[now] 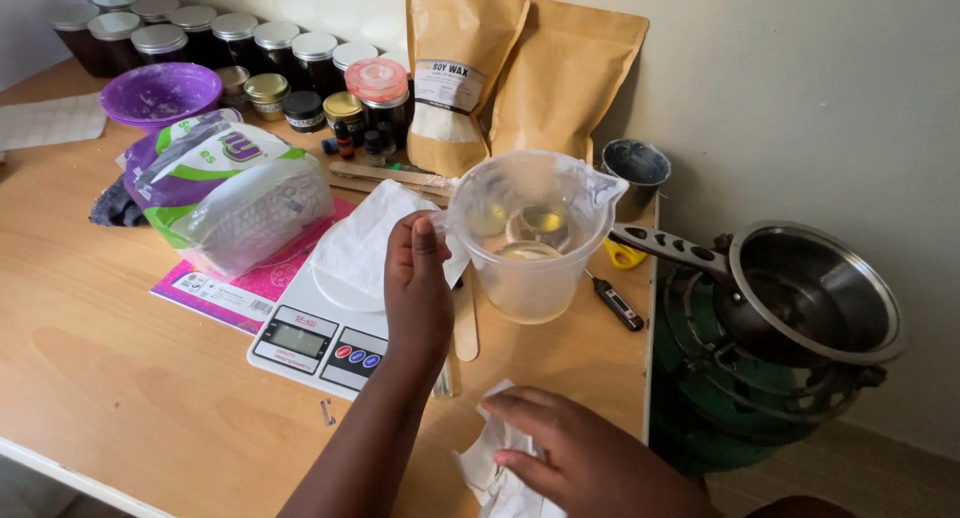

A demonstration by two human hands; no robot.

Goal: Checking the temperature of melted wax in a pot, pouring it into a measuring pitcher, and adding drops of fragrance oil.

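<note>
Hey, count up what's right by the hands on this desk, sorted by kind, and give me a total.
Clear plastic measuring jug, held by the left hand: 1
White digital kitchen scale: 1
Crumpled white paper tissue, under the right hand: 1
Tan kraft paper pouches: 2
Steel saucepan: 1
Total: 6

2 brown pouches [520,73] lean on the wall (behind dark jars [235,38]); steel pot [815,293] sits right.

Jug [530,240]: stood right of the scale [322,338], before two pouches [520,73].
Jars [240,38]: lined the wall behind the bowl [160,93].
Pan [800,293]: sat right of the table [120,378].
</note>
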